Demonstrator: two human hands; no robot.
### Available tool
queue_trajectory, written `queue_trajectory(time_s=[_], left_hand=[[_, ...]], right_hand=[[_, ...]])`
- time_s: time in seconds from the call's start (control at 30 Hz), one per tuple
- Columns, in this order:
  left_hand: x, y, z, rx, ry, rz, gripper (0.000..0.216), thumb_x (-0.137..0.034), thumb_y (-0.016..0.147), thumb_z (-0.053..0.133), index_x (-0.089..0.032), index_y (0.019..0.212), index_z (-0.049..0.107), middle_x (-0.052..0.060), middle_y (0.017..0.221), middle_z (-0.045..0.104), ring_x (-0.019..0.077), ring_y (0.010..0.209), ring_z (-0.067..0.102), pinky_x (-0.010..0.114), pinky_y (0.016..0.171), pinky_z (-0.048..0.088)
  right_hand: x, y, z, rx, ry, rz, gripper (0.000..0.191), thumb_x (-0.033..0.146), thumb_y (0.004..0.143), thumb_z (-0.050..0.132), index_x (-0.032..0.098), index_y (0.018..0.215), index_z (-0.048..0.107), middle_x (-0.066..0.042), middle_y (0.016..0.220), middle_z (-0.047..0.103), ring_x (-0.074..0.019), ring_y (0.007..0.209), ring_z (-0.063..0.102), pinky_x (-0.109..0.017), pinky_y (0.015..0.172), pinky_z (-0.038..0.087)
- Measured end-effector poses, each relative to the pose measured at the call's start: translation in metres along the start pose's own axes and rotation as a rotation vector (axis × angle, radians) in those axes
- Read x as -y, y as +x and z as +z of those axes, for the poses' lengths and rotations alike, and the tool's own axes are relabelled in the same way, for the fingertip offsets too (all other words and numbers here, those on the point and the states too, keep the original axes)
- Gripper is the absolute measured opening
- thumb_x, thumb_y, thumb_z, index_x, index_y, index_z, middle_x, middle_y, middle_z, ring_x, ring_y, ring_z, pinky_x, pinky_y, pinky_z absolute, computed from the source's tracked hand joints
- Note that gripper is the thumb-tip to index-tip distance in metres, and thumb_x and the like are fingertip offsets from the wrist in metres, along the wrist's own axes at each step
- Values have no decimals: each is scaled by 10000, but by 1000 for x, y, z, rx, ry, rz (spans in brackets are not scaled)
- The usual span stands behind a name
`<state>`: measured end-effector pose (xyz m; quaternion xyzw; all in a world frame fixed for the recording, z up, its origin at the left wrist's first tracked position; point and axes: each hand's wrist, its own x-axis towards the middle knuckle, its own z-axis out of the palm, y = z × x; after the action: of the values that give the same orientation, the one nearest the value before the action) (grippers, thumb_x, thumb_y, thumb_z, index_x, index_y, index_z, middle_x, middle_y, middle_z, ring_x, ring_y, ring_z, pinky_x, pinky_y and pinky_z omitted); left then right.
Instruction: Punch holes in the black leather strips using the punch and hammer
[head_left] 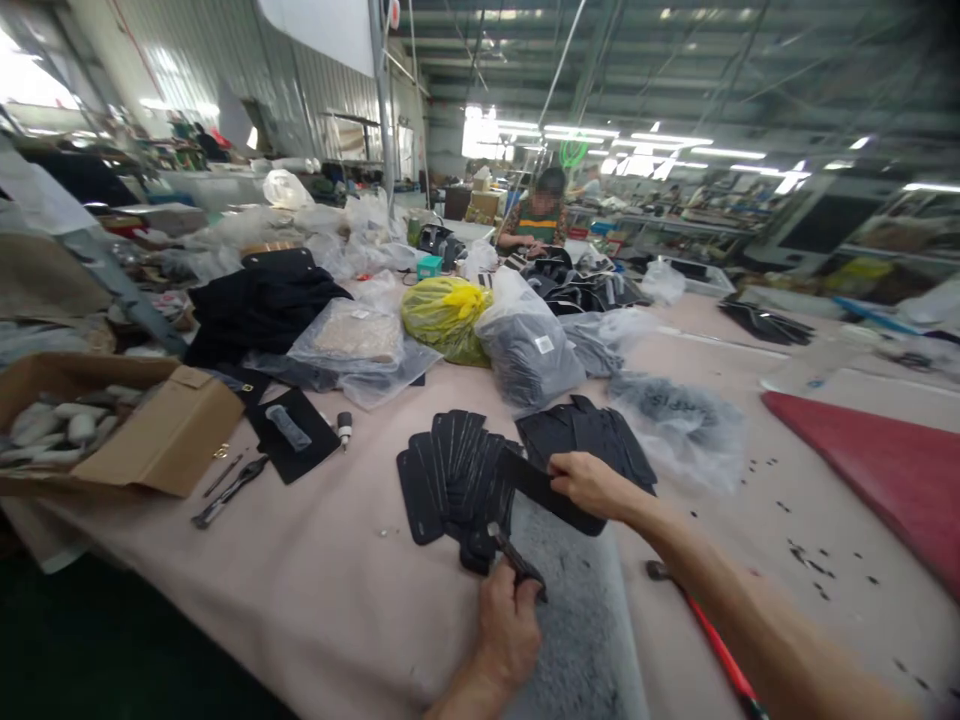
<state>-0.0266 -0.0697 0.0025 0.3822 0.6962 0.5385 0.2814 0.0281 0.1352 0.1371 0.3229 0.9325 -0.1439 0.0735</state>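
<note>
My right hand [589,485] is closed on the edge of a flat black panel [536,482] with rounded corners, held tilted over the grey speckled board [574,610]. My left hand [510,625] is wrapped round a short dark tool with a pale, rounded metal end [493,530]; its exact kind is unclear. Just beyond that tool lies a fanned pile of black panels [450,470] with pale marks along them. A second stack of black panels [585,440] sits behind my right hand. Under my right forearm rests a red-handled tool [716,635], its dark head resembling a hammer's.
At left stands an open cardboard box [157,430] of pale spools, beside a screwdriver-like tool [232,490]. Plastic bags [529,350] and a yellow bag [442,315] line the back. Red sheet material [862,470] covers the right side. Across the table sits another person [541,225].
</note>
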Motion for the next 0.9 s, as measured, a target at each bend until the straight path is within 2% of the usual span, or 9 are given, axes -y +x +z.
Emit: queue_trajectory(time_s=[0.2,0.3,0.4,0.5,0.6,0.67,0.77,0.83,0.9], left_hand=[[-3,4,-4,-9,39,2,168,-230,845,488,-173,884,641,78,820,713,227,805,665,316,745,502],[-2,6,-5,-9,59,14,168,-267,849,506,-172,876,642,78,820,717,227,794,668,309,729,502],[-1,7,-4,-22,118,35,180,-306,844,520,-175,857,644,75,797,716,234,781,670,307,711,500],[0,8,-4,-36,179,53,209,-343,841,518,-179,840,649,72,767,714,241,751,670,310,687,501],[-1,9,-4,-43,221,68,233,-363,838,515,-177,845,655,82,776,720,252,751,674,320,683,506],[-1,9,-5,-44,239,79,238,-361,844,507,-176,857,656,88,789,724,256,762,678,324,689,509],[-1,7,-4,-50,264,85,240,-362,848,507,-177,861,660,90,785,726,258,754,680,325,677,513],[-1,5,-3,-46,265,87,243,-361,849,511,-175,866,666,92,787,728,257,753,683,330,684,520],[-1,4,-2,-30,251,100,249,-355,856,510,-173,892,676,97,832,736,258,800,689,339,729,529]], right_hand=[[-26,-123,50,79,304,159,202,205,854,387,188,794,579,13,693,580,-132,656,528,-236,609,357],[-33,-161,62,106,265,80,237,136,840,392,197,822,620,-19,780,615,-152,741,535,-286,748,374],[-30,-166,57,89,10,-77,228,77,778,464,210,763,649,-45,803,615,-197,847,521,-420,954,321],[-16,-145,54,14,-218,-218,188,106,787,518,213,704,648,-49,785,592,-237,898,502,-566,1082,169],[4,-124,66,-128,-298,-299,187,150,854,501,206,786,667,-65,905,612,-254,994,502,-571,1137,75],[16,-122,85,-241,-261,-235,191,168,859,512,185,973,666,-98,1092,607,-267,1110,481,-546,1151,97],[31,-141,125,-357,-119,71,428,245,849,554,127,1261,550,-169,1349,498,-314,1274,392,-550,1141,154],[39,-160,150,-373,-24,223,569,324,845,567,98,1358,467,-196,1445,413,-350,1344,321,-579,1126,173],[42,-177,169,-356,40,245,667,365,841,562,97,1426,388,-185,1514,327,-363,1397,238,-603,1122,165]])
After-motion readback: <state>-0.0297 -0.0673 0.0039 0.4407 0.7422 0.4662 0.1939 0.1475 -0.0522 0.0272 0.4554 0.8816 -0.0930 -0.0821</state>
